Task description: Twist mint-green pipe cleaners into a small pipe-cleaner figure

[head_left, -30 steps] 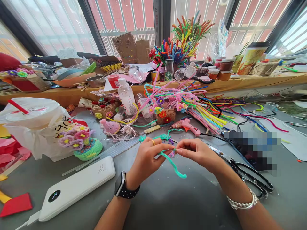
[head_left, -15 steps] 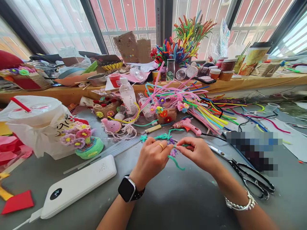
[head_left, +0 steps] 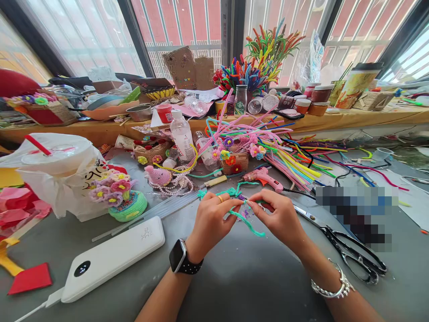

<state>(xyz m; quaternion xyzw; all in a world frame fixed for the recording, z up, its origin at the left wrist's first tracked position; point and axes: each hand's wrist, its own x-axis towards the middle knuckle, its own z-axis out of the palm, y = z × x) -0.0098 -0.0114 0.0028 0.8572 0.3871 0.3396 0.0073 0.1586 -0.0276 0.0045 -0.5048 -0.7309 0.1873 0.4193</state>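
Observation:
A teal pipe cleaner [head_left: 252, 227] is pinched between the fingertips of both hands above the grey table. My left hand [head_left: 214, 214], with a ring and a watch, grips it from the left. From the other side my right hand [head_left: 276, 212], with a silver bracelet at the wrist, holds it close to the left fingertips. One loose end curves down and to the right below the fingers. Behind the hands lie more twisted teal pieces [head_left: 230, 191] and some purple bits, partly hidden. A pink glue gun [head_left: 264, 177] rests just beyond.
Black-handled scissors [head_left: 355, 250] and a blurred-out phone lie to the right. At left are a white power bank [head_left: 115, 259], a crocheted flower pot [head_left: 129, 206] and a bagged drink cup [head_left: 63, 174]. Many loose pipe cleaners [head_left: 291, 165] spread behind the glue gun.
Both hands stay together on the pipe cleaner. The left fingers have shifted slightly, and its loose end now shows longer and reaches farther right. The whole view has moved a little.

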